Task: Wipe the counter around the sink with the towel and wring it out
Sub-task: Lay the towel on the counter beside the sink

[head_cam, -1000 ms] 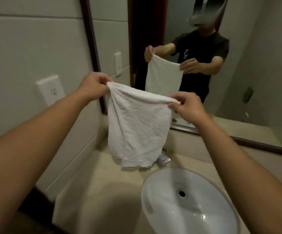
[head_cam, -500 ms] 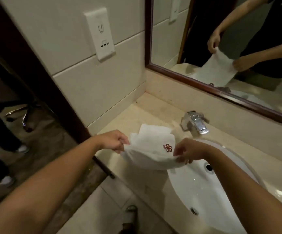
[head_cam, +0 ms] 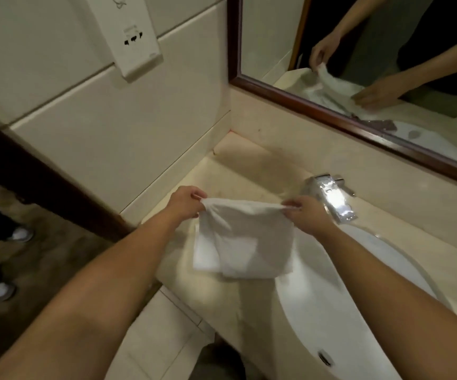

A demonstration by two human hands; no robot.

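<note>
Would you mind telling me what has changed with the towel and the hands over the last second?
The towel has come down from chest height in front of the mirror to just above the counter, left of the sink, and now looks folded smaller. The view has tilted down as well. Unchanged: the left hand and right hand each pinch a top corner, and no wiping has begun.

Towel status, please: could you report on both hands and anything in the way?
Left hand and right hand each pinch a top corner. Towel hangs spread over the counter beside the sink. Faucet close by the right hand.
</note>
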